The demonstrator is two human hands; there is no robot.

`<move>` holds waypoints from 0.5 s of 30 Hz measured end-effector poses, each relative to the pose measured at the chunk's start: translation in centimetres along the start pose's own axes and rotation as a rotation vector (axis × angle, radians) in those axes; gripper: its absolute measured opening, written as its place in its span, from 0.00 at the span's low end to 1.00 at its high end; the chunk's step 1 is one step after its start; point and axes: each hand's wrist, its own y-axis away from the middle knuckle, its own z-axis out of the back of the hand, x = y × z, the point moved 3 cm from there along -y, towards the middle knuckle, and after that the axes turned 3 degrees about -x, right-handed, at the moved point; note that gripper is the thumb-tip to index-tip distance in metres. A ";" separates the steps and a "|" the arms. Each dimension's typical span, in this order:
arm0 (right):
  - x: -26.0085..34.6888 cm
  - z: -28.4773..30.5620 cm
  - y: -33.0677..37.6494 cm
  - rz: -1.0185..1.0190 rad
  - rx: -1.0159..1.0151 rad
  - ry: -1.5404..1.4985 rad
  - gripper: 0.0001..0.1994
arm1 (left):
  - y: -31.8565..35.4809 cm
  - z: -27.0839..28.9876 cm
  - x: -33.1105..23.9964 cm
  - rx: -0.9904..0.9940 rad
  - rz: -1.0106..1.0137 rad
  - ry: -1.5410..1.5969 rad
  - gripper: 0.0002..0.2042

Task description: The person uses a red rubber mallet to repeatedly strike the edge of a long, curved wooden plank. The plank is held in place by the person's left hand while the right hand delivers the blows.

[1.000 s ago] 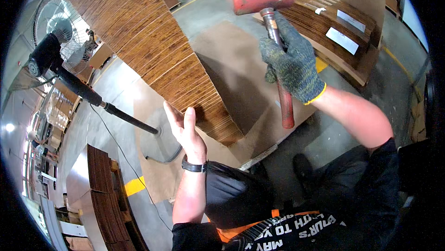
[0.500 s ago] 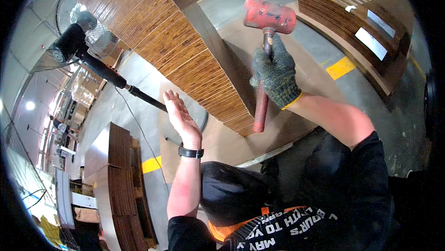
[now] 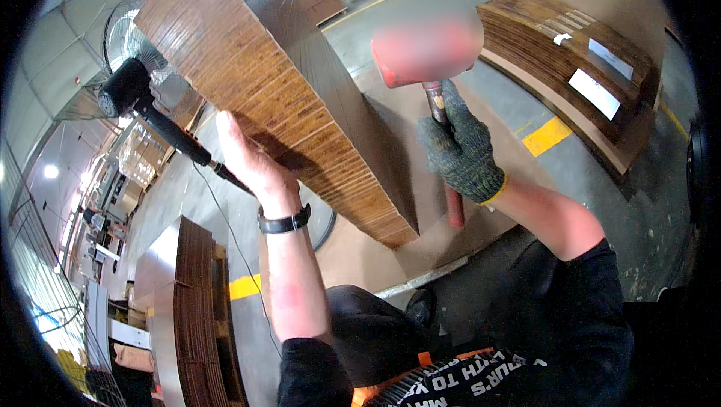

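Note:
A tall stack of brown wood-grain boards point(image 3: 300, 118) rises in front of me, its layered edges facing me. My right hand point(image 3: 463, 148), in a dark grey knitted glove, grips the handle of a mallet point(image 3: 454, 208). The mallet's worn red head is raised to the right of the stack and partly blurred. My bare left hand point(image 3: 259, 163), with a black band at the wrist, is open along the stack's left side. Its fingers are stretched out; whether the palm touches the boards I cannot tell.
A black pedestal fan point(image 3: 128, 88) stands left of the stack, its cable point(image 3: 229, 227) trailing on the floor. Another board stack point(image 3: 199, 317) lies at lower left. At right, a stack with white paper sheets point(image 3: 593, 95) sits on brown board. Cardboard sheeting point(image 3: 360, 272) lies beneath the middle stack.
My left hand has moved up and left, closer to the stack's side. The mallet's head has swung up and appears nearer and larger. The view has shifted slightly.

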 end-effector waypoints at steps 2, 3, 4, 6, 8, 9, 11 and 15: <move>1.2 0.8 -0.6 0.108 -0.024 0.061 0.29 | 0.5 0.0 -0.4 -0.001 0.000 -0.004 0.28; 1.9 0.9 -1.3 0.091 -0.031 0.037 0.29 | 0.7 0.3 -0.4 -0.129 0.000 -0.034 0.30; 2.6 0.9 -1.9 0.062 -0.035 0.013 0.29 | 1.1 0.6 -0.4 -0.247 -0.020 -0.045 0.33; 4.7 0.8 -4.4 0.182 -0.083 0.109 0.23 | 1.0 0.9 -0.7 -0.296 -0.029 -0.089 0.30; 6.2 0.3 -6.2 0.184 -0.038 0.137 0.19 | 0.9 0.6 -1.2 -0.195 -0.089 -0.091 0.31; 6.4 0.0 -6.7 0.045 0.038 0.001 0.17 | 1.1 0.6 -1.5 -0.182 -0.116 -0.124 0.30; 7.4 -0.8 -6.8 0.075 0.047 -0.072 0.17 | 1.2 0.1 -2.0 -0.145 -0.186 -0.137 0.30; 8.4 -1.2 -5.2 0.051 0.104 -0.117 0.20 | 1.4 -0.3 -2.5 -0.203 -0.163 -0.111 0.31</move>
